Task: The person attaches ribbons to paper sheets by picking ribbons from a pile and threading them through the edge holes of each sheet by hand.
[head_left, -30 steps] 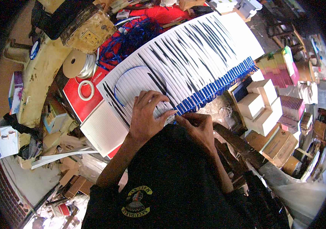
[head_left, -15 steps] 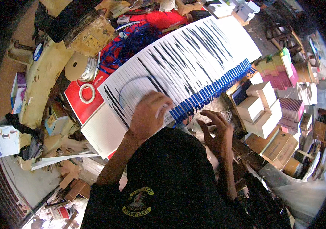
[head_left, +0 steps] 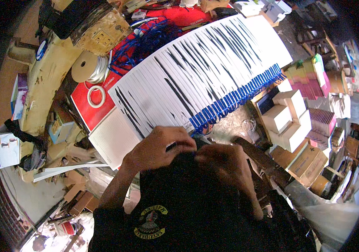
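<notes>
A long fanned row of white-paged booklets (head_left: 148,77) with black streaks lies across the work surface in front of me. Blue ribbon loops (head_left: 238,95) run along its right-hand edge, and their near end hangs close to my fingers. My left hand (head_left: 162,145) is curled at the near corner of the row, fingertips pinched together. Close beside it, in front of my dark shirt, my right hand (head_left: 225,164) is closed as well, its fingertips facing the left ones. Whatever lies between the fingers is too small and dark to make out.
Beyond the row is a tangle of blue ribbon (head_left: 145,50) on red material. On the left are a spool of white cord (head_left: 99,71), a tape ring (head_left: 89,97) on a red cover (head_left: 80,108), and a cream pad (head_left: 114,138). White boxes (head_left: 290,124) and a cardboard carton (head_left: 303,166) stand right.
My left hand has drawn back toward my body off the pages, and the thin dark arc there is gone. My right hand has come left and closed beside it.
</notes>
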`<state>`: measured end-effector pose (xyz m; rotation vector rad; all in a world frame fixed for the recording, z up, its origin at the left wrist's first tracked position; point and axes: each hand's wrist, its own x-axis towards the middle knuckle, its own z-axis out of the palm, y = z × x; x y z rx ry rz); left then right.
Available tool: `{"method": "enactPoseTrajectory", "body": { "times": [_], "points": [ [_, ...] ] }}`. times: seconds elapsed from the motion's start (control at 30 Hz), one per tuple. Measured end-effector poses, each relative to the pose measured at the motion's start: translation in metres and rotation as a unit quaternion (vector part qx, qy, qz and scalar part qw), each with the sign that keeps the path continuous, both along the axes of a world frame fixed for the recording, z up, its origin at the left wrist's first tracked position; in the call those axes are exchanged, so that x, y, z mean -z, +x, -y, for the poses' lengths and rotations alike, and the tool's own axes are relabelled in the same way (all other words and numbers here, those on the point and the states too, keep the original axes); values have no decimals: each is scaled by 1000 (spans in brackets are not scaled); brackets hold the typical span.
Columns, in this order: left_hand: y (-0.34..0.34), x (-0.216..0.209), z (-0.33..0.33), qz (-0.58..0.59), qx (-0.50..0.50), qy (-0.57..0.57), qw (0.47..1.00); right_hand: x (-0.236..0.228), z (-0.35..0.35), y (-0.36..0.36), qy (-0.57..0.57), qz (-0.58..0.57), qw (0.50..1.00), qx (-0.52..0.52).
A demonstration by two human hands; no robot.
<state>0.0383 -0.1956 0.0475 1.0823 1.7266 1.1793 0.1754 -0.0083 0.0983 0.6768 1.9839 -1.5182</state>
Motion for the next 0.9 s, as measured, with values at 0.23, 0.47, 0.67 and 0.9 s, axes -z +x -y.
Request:
{"method": "enactPoseTrajectory", "body": {
  "times": [0.23,0.47,0.67,0.9],
  "points": [
    [-7,21,-6,-18,-147,-23,989,73,6,-7,-51,-80,988,120],
    [-17,54,-4,-280,-231,-8,932,104,13,-5,-10,-109,981,162],
    [-14,54,-4,-280,-228,-23,932,105,17,-6,-11,-99,977,188],
    [-11,53,-5,-274,-208,-30,938,105,17,-6,-26,-98,975,200]
  ]
}}
